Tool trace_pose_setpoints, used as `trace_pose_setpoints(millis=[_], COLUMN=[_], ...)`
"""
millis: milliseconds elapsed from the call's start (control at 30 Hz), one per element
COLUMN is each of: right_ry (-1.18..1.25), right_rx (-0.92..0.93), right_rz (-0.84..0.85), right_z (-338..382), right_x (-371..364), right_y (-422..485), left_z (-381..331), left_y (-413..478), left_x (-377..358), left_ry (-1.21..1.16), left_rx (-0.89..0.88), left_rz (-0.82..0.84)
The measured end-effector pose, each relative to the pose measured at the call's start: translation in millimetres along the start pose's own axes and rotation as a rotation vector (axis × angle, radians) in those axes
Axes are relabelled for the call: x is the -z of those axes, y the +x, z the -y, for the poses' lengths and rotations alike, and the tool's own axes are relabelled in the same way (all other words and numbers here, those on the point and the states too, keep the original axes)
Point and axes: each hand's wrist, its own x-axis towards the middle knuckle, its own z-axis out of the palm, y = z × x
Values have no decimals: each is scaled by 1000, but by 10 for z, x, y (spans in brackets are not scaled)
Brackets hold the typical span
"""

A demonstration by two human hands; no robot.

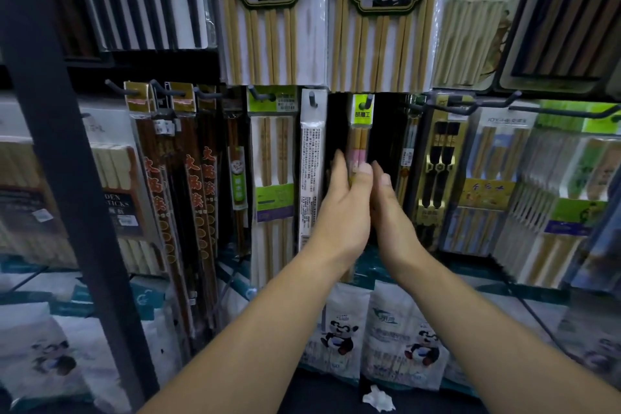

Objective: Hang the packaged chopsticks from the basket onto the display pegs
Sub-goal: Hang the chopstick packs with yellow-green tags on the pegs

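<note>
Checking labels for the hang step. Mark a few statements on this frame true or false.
1. The pack with the yellow-green header hangs on a peg. True.
2. The left hand has its thumb on the pack. True.
3. The right hand holds a second pack. False: it holds nothing, and its fingers lie straight beside the pack.
4. The panda bags hang above the hands. False: they sit lower down, under the forearms.
</note>
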Motion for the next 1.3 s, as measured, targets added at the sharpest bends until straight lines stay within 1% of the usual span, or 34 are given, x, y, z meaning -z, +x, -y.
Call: trace_pose_setpoints(millis=[100, 167, 233, 300, 367, 400, 467, 533, 600, 633, 700, 767, 900, 1067, 1200, 1300], right_ry=[-114, -190, -244, -308, -399, -446, -550, -653, -716, -732, -786, -861, -920, -958, -1001, -1037], right_rx=[-39, -72, -135, -224, -366, -438, -559, -644, -717, -759, -821, -853, -856, -752, -679, -672], right_rz=[-56, -134, -220, -230, -150, -85, 68, 202, 301, 350, 488, 626, 819, 1068, 1136, 1122], right_z=[-129, -273, -484, -762, -1104, -1280, -1661, -2034, -2376, -2536, -2805, -3031, -3325, -3462, -3524, -3580], right_x=[134, 207, 249, 244, 200, 174, 127, 70, 4, -24, -71, -97, -123, -178, -202, -202], right_y=[-352, -637, -953, -1292, -1664, -1846, -2220, -2582, -2922, -3088, -3383, -3619, -3831, -3869, -3895, -3947], left_z=[60, 169, 357, 690, 1112, 1342, 1820, 2206, 2439, 2529, 2692, 2832, 3022, 3088, 3090, 3099], left_y=[-558, -1001, -1346, -1540, -1717, -1815, -2077, -2377, -2681, -2815, -3009, -3125, -3362, -3450, -3432, -3429], left_x=[132, 261, 360, 465, 590, 681, 895, 1104, 1264, 1339, 1474, 1584, 1644, 1648, 1648, 1652], left_ry=[-1, -27, -4, 115, 328, 425, 622, 832, 968, 995, 987, 930, 773, 677, 676, 682], left_rx=[33, 48, 117, 182, 293, 374, 532, 622, 697, 731, 830, 921, 936, 854, 870, 875], left_rz=[47, 77, 110, 38, -53, -69, -64, -42, -80, -107, -148, -145, -146, -194, -177, -173])
